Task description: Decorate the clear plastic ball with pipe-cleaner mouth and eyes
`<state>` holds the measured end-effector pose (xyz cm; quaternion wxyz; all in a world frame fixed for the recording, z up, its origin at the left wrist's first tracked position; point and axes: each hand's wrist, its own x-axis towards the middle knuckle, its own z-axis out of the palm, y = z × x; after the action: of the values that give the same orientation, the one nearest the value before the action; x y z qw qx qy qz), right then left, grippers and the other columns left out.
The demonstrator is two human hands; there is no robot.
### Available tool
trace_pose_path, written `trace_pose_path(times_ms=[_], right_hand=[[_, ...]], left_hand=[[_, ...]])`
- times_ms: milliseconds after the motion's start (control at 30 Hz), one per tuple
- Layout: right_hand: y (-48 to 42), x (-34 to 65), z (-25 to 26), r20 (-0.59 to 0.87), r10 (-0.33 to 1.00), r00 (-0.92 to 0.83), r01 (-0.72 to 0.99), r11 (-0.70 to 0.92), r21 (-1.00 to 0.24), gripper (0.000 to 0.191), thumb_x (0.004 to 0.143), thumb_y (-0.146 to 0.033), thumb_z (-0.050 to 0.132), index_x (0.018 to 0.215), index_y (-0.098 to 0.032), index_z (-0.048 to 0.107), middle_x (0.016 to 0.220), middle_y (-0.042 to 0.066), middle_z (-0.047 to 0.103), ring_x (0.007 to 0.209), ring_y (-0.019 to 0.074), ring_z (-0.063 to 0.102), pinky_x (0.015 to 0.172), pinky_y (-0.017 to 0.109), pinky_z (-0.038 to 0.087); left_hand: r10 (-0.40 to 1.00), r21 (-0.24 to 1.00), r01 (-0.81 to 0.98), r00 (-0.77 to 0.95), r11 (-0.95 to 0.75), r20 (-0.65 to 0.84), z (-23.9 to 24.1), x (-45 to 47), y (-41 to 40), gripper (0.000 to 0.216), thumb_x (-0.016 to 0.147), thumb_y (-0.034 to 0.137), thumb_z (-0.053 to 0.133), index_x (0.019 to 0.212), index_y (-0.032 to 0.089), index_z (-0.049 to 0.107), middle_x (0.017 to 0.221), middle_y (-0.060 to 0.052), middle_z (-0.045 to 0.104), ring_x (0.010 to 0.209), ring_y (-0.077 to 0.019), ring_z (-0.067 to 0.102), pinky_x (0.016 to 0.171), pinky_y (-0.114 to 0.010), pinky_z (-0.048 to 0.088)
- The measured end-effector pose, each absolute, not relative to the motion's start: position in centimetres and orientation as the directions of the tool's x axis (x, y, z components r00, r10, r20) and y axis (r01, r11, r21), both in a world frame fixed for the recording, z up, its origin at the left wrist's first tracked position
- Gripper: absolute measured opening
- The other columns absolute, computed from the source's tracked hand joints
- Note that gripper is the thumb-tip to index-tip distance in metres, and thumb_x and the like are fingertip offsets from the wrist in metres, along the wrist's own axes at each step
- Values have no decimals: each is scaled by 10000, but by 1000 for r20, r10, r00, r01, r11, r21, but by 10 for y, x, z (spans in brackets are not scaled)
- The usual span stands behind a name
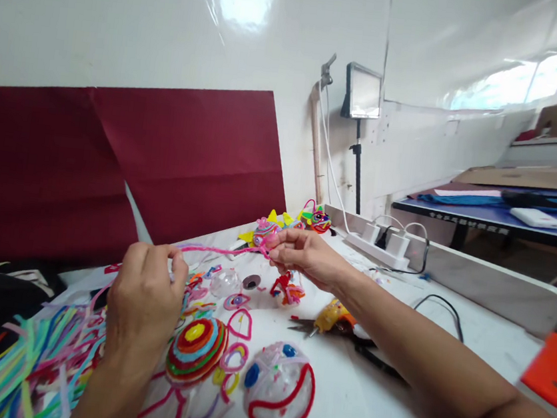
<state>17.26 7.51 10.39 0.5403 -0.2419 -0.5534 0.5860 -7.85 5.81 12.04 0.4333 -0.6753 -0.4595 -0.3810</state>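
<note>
A pink pipe cleaner (223, 251) is stretched between my two hands above the table. My left hand (145, 294) is closed on its left end, thumb and fingers pinched together. Farther right, my right hand (301, 255) pinches the other end, where some pink loops show at the fingertips. Below them lie a dome wound in striped pipe cleaners (196, 351) and a clear plastic ball (278, 387) with a red mouth outline and blue spots. Small pipe-cleaner loops (240, 324) rest between these two. Behind my right hand is a pink fish-like figure (264, 233), partly hidden.
Many loose pipe cleaners (25, 354) are heaped at the left. Under my right forearm are a yellow glue gun (334, 316) and scissors (303, 324). A power strip (377, 250) with cables sits at the back right. A lamp (363, 92) stands behind the table.
</note>
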Motion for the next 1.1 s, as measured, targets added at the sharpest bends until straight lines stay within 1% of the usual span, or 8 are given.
trace_pose_path(times_ms=[200, 300, 367, 433, 567, 700, 833, 1100], right_hand=[[77, 173, 102, 373, 882, -289, -19, 384, -923, 42, 688, -131, 663, 731, -131, 666, 623, -9, 625, 564, 92, 539, 562, 233, 414], [77, 172, 98, 560, 804, -199, 297, 594, -748, 108, 677, -50, 593, 700, -137, 652, 605, -16, 594, 565, 97, 513, 566, 239, 376], [77, 171, 98, 666, 730, -154, 451, 652, -610, 147, 651, -14, 572, 682, -142, 636, 614, -19, 583, 575, 96, 499, 584, 244, 367], [77, 171, 99, 655, 745, -123, 400, 641, -655, 128, 659, -28, 573, 678, -150, 607, 618, -25, 577, 577, 95, 502, 592, 241, 380], [80, 173, 104, 418, 899, -131, -105, 407, -907, 56, 704, -108, 593, 707, -162, 576, 632, -13, 617, 584, 101, 560, 603, 240, 444], [81, 177, 108, 304, 934, -187, -348, 227, -910, 53, 674, -128, 655, 696, -156, 615, 593, -13, 606, 530, 88, 537, 562, 235, 441], [81, 179, 106, 295, 932, -209, -337, 214, -917, 58, 652, -120, 694, 701, -143, 674, 599, -13, 601, 547, 82, 510, 543, 225, 410], [86, 179, 101, 355, 911, -208, -110, 339, -934, 51, 687, -161, 707, 728, -135, 690, 608, -29, 599, 571, 85, 501, 588, 235, 397]], left_hand=[[311, -216, 966, 251, -143, 916, 125, -84, 54, 190, 962, 267, 409, 881, 192, 564, 844, -88, 541, 809, -253, 547, 707, -353, 436], [307, -247, 957, 283, -153, 909, 123, -81, 54, 190, 959, 269, 416, 869, 187, 562, 826, -79, 531, 788, -244, 545, 693, -343, 437], [305, -258, 953, 295, -155, 906, 121, -78, 56, 193, 957, 270, 420, 862, 182, 563, 816, -75, 525, 777, -241, 542, 681, -340, 434], [304, -262, 952, 299, -157, 904, 119, -77, 58, 197, 958, 265, 418, 860, 178, 565, 811, -74, 524, 767, -239, 540, 677, -339, 432], [300, -268, 947, 311, -177, 902, 117, -75, 61, 197, 958, 257, 416, 860, 177, 567, 804, -76, 530, 764, -244, 543, 689, -345, 434], [310, -250, 948, 303, -197, 901, 116, -76, 62, 188, 950, 257, 420, 863, 182, 568, 813, -82, 535, 780, -256, 541, 681, -350, 428], [312, -228, 953, 283, -202, 907, 115, -79, 62, 177, 949, 258, 423, 873, 187, 567, 828, -85, 536, 779, -256, 537, 682, -351, 425], [333, -228, 957, 278, -181, 901, 118, -85, 63, 181, 952, 259, 418, 860, 188, 556, 822, -89, 524, 787, -262, 533, 673, -354, 420]])
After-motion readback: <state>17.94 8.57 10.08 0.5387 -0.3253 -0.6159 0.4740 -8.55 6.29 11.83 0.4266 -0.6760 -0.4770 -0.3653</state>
